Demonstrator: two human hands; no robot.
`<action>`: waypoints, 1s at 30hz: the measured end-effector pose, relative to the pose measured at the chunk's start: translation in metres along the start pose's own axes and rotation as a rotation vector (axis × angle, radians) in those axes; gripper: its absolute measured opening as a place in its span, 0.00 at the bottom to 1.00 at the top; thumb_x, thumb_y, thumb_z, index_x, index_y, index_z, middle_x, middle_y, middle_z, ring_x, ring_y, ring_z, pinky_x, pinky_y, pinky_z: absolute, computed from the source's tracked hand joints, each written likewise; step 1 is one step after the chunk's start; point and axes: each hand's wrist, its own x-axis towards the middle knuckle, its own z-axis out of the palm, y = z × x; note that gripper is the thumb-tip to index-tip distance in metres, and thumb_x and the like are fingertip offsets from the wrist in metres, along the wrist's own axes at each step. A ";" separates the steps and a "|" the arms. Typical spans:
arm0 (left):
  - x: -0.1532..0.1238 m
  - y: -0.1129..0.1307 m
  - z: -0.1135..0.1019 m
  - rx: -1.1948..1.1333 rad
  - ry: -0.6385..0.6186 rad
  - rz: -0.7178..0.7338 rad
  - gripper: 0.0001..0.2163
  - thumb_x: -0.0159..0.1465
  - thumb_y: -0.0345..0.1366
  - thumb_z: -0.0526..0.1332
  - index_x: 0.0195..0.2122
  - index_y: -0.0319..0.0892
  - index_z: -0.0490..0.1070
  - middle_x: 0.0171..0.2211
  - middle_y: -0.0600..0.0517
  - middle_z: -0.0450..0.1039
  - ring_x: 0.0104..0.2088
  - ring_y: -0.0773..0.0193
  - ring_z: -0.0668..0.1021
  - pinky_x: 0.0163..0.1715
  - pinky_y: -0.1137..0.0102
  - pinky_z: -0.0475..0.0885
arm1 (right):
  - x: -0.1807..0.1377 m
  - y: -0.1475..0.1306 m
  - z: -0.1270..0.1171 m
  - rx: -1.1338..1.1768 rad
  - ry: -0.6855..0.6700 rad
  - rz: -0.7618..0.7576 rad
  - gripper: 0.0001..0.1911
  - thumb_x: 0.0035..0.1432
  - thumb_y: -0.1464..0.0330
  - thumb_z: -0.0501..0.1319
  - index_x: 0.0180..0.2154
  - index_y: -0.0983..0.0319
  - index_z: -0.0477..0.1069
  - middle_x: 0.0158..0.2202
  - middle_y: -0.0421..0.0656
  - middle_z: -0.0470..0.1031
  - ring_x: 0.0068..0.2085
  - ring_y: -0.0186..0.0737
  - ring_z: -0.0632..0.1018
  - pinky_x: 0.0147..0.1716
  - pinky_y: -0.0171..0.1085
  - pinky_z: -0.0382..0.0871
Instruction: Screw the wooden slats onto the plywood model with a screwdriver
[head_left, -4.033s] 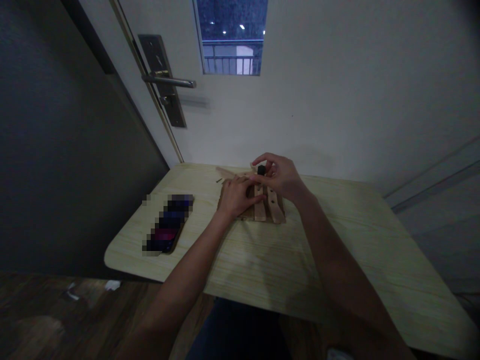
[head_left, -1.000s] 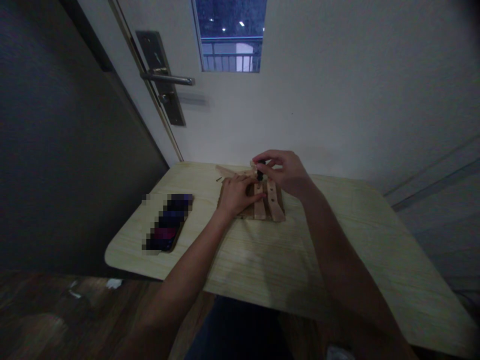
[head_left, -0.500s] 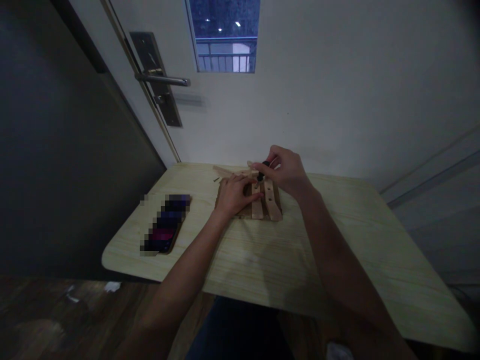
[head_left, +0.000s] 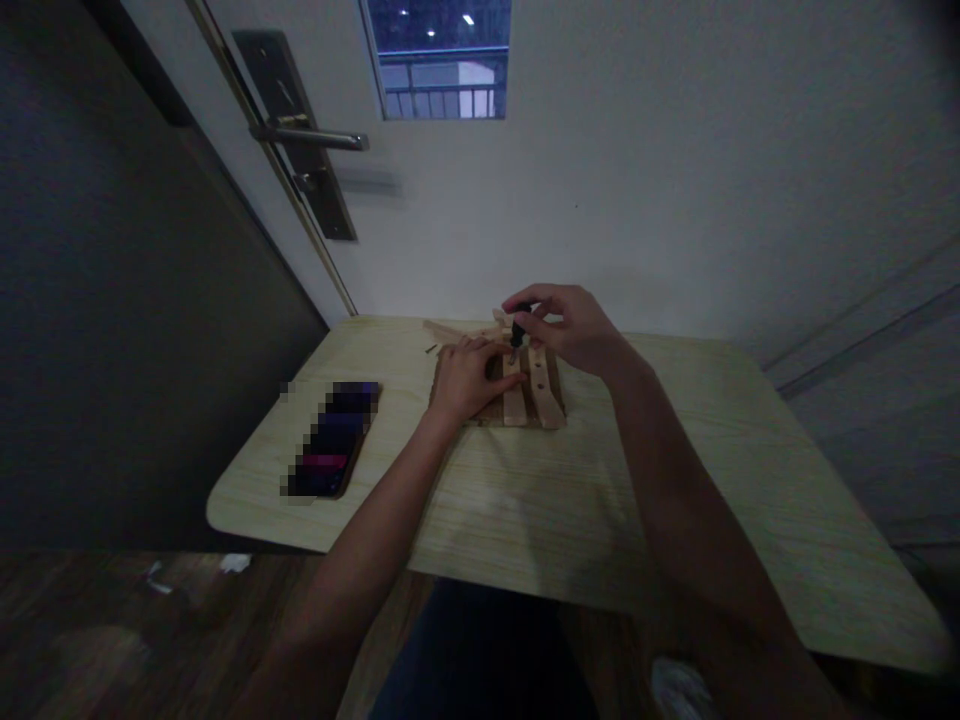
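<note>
Wooden slats lie side by side on a brown board at the middle of the tabletop. Both forearms reach in from the near edge. The left hand rests palm down with its fingers loosely spread, pressing on the board and the nearer slat. Just beside it, the right hand is raised and arched, its fingertips pinched around a small black tool held upright over a slat. Loose wood pieces lie just beyond. A phone sits well to the left.
</note>
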 end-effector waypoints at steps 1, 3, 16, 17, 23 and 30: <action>0.000 0.000 0.000 0.000 -0.001 0.002 0.19 0.62 0.50 0.68 0.50 0.47 0.78 0.49 0.46 0.79 0.53 0.48 0.77 0.53 0.54 0.69 | 0.000 0.000 -0.001 0.007 -0.005 0.001 0.10 0.59 0.67 0.62 0.39 0.61 0.80 0.39 0.46 0.83 0.38 0.39 0.79 0.38 0.38 0.73; 0.000 0.000 0.000 0.002 -0.005 0.009 0.19 0.62 0.50 0.68 0.50 0.47 0.78 0.49 0.46 0.79 0.53 0.48 0.77 0.53 0.55 0.69 | 0.001 0.000 -0.003 0.014 -0.007 0.007 0.09 0.57 0.65 0.64 0.38 0.61 0.81 0.36 0.45 0.83 0.35 0.39 0.79 0.38 0.39 0.74; 0.000 0.001 0.000 0.019 -0.020 -0.016 0.20 0.63 0.52 0.67 0.51 0.46 0.78 0.50 0.45 0.78 0.54 0.47 0.75 0.52 0.53 0.69 | 0.002 0.001 0.017 -0.104 0.249 0.061 0.30 0.43 0.46 0.74 0.22 0.58 0.59 0.20 0.36 0.68 0.22 0.31 0.67 0.24 0.35 0.61; 0.000 0.001 0.000 0.022 -0.019 -0.013 0.20 0.62 0.52 0.67 0.51 0.46 0.78 0.50 0.45 0.78 0.54 0.47 0.76 0.52 0.54 0.69 | 0.002 0.002 0.018 -0.102 0.250 0.060 0.30 0.44 0.47 0.74 0.22 0.58 0.59 0.19 0.35 0.67 0.22 0.31 0.66 0.23 0.34 0.61; 0.000 0.002 -0.001 0.008 -0.016 0.000 0.20 0.62 0.51 0.68 0.50 0.45 0.78 0.47 0.45 0.79 0.50 0.49 0.77 0.51 0.56 0.69 | 0.000 0.004 0.017 0.040 0.119 0.012 0.13 0.56 0.58 0.69 0.36 0.60 0.73 0.29 0.39 0.76 0.28 0.34 0.74 0.28 0.35 0.68; 0.001 0.001 -0.001 0.007 -0.018 0.004 0.20 0.63 0.51 0.67 0.49 0.45 0.78 0.47 0.45 0.79 0.51 0.48 0.76 0.51 0.55 0.69 | 0.001 0.003 0.008 0.063 -0.001 -0.050 0.11 0.60 0.69 0.60 0.43 0.60 0.79 0.42 0.45 0.83 0.40 0.39 0.81 0.38 0.37 0.75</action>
